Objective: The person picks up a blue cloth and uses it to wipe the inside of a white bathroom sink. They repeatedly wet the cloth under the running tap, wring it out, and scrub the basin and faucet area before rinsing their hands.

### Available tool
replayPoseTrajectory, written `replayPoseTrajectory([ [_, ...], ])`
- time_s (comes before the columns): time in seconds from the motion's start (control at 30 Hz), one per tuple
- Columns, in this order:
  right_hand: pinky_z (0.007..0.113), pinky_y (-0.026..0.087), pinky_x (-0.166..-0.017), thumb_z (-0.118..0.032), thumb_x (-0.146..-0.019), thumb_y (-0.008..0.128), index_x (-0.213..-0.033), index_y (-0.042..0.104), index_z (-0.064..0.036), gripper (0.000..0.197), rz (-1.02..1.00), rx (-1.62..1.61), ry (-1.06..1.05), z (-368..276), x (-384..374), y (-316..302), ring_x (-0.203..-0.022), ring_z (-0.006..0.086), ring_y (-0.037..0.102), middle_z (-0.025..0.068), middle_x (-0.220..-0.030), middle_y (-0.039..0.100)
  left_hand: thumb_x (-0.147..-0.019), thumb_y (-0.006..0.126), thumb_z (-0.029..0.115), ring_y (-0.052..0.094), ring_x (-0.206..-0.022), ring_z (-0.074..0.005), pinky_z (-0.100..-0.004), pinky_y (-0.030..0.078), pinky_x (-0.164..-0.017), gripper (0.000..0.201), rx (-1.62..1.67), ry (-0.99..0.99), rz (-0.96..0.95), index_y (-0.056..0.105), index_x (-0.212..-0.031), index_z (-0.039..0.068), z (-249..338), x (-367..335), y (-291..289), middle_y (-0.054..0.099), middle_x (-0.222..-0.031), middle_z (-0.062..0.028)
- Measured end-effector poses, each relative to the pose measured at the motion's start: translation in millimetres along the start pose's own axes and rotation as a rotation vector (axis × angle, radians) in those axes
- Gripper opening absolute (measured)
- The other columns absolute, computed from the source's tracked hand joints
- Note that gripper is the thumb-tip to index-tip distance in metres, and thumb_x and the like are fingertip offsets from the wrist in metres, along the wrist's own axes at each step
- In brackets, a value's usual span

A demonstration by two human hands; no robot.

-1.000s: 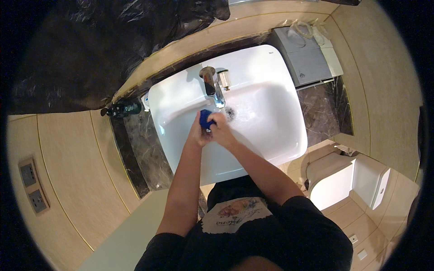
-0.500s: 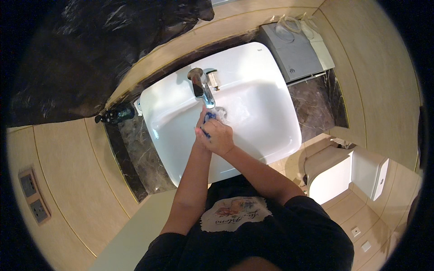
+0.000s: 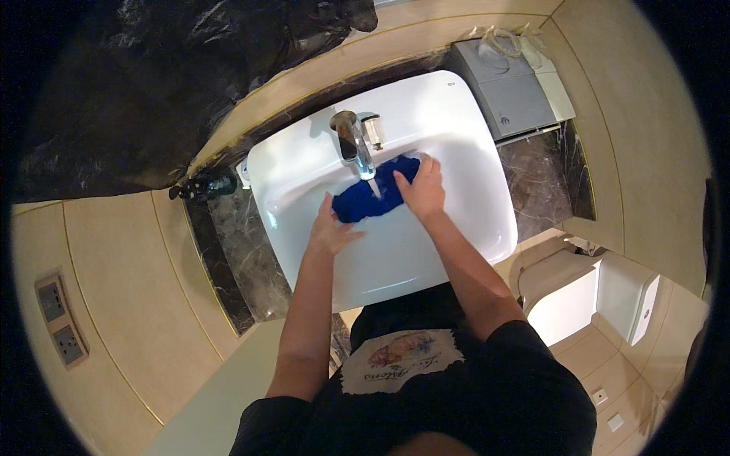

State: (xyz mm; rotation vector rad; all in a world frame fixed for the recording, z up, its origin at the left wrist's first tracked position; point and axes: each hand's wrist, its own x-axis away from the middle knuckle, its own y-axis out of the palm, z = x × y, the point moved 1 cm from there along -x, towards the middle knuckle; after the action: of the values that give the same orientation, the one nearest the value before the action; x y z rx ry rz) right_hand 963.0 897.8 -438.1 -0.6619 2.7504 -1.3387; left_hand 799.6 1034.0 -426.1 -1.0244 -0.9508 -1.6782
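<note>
A blue cloth (image 3: 357, 201) is spread between my two hands, under the tap (image 3: 353, 144), and a thin stream of water falls onto its middle. My left hand (image 3: 331, 232) grips its left end, with some fingers spread out beside it. At the opposite end, my right hand (image 3: 423, 190) pinches the cloth between thumb and fingers. Both hands are inside the white washbasin (image 3: 449, 228). The drain is hidden, apparently beneath the cloth.
A small clear container (image 3: 372, 131) stands beside the tap. On the dark marble counter are a grey box (image 3: 511, 95) at the right and a dark bottle (image 3: 209, 185) at the left. Black plastic sheeting (image 3: 152, 91) hangs at upper left; a white toilet (image 3: 563, 308) is at lower right.
My hands were clasped together around the bunched blue cloth below the tap. They have moved apart, left and right, and the cloth is now opened out between them under the water.
</note>
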Motion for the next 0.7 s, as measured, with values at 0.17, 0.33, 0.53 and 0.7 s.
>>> replayPoseTrajectory([
  [0.17,0.046,0.048,-0.091,-0.029,-0.075,0.075,-0.134,0.043,-0.0153,0.069,-0.262,0.340,-0.015,-19,7,23,-0.112,0.0414,0.046,0.0184,-0.136,0.036,-0.088,0.051,0.061,0.034,-0.129,-0.0434,-0.0704,0.040,-0.088,0.074,-0.204,0.103,-0.093,0.036,-0.140,0.011,-9,-33,-16,0.022,-0.148,-0.0123],
  [0.33,0.041,0.043,-0.091,-0.005,-0.079,0.055,-0.100,0.056,-0.0060,0.021,-0.547,-0.663,0.138,-23,31,87,-0.102,0.0325,0.054,0.0180,-0.108,0.051,-0.088,0.051,0.062,0.051,-0.114,-0.0326,-0.0638,0.042,-0.089,0.059,0.038,-0.052,-0.327,0.049,-0.125,0.016,-9,-41,4,0.049,-0.126,-0.0102],
  [0.53,0.045,0.043,-0.084,-0.012,-0.079,0.059,-0.094,0.054,-0.0087,0.016,-0.206,-0.577,-0.491,-58,93,44,-0.095,0.0333,0.056,0.0106,-0.098,0.054,-0.088,0.056,0.057,0.063,-0.073,-0.0237,-0.0412,0.055,-0.074,0.045,0.213,-0.025,-0.453,0.058,-0.096,0.013,-7,-14,29,0.064,-0.080,-0.0084],
  [0.7,0.045,0.047,-0.068,-0.022,-0.083,0.064,-0.088,0.054,-0.0080,0.018,-0.118,-0.318,-0.539,-81,94,-6,-0.083,0.0315,0.058,0.0117,-0.090,0.053,-0.094,0.049,0.053,0.059,-0.062,-0.0179,-0.0300,0.052,-0.055,0.042,0.204,-0.055,-0.702,0.058,-0.096,0.012,-9,-19,41,0.062,-0.077,-0.0038],
])
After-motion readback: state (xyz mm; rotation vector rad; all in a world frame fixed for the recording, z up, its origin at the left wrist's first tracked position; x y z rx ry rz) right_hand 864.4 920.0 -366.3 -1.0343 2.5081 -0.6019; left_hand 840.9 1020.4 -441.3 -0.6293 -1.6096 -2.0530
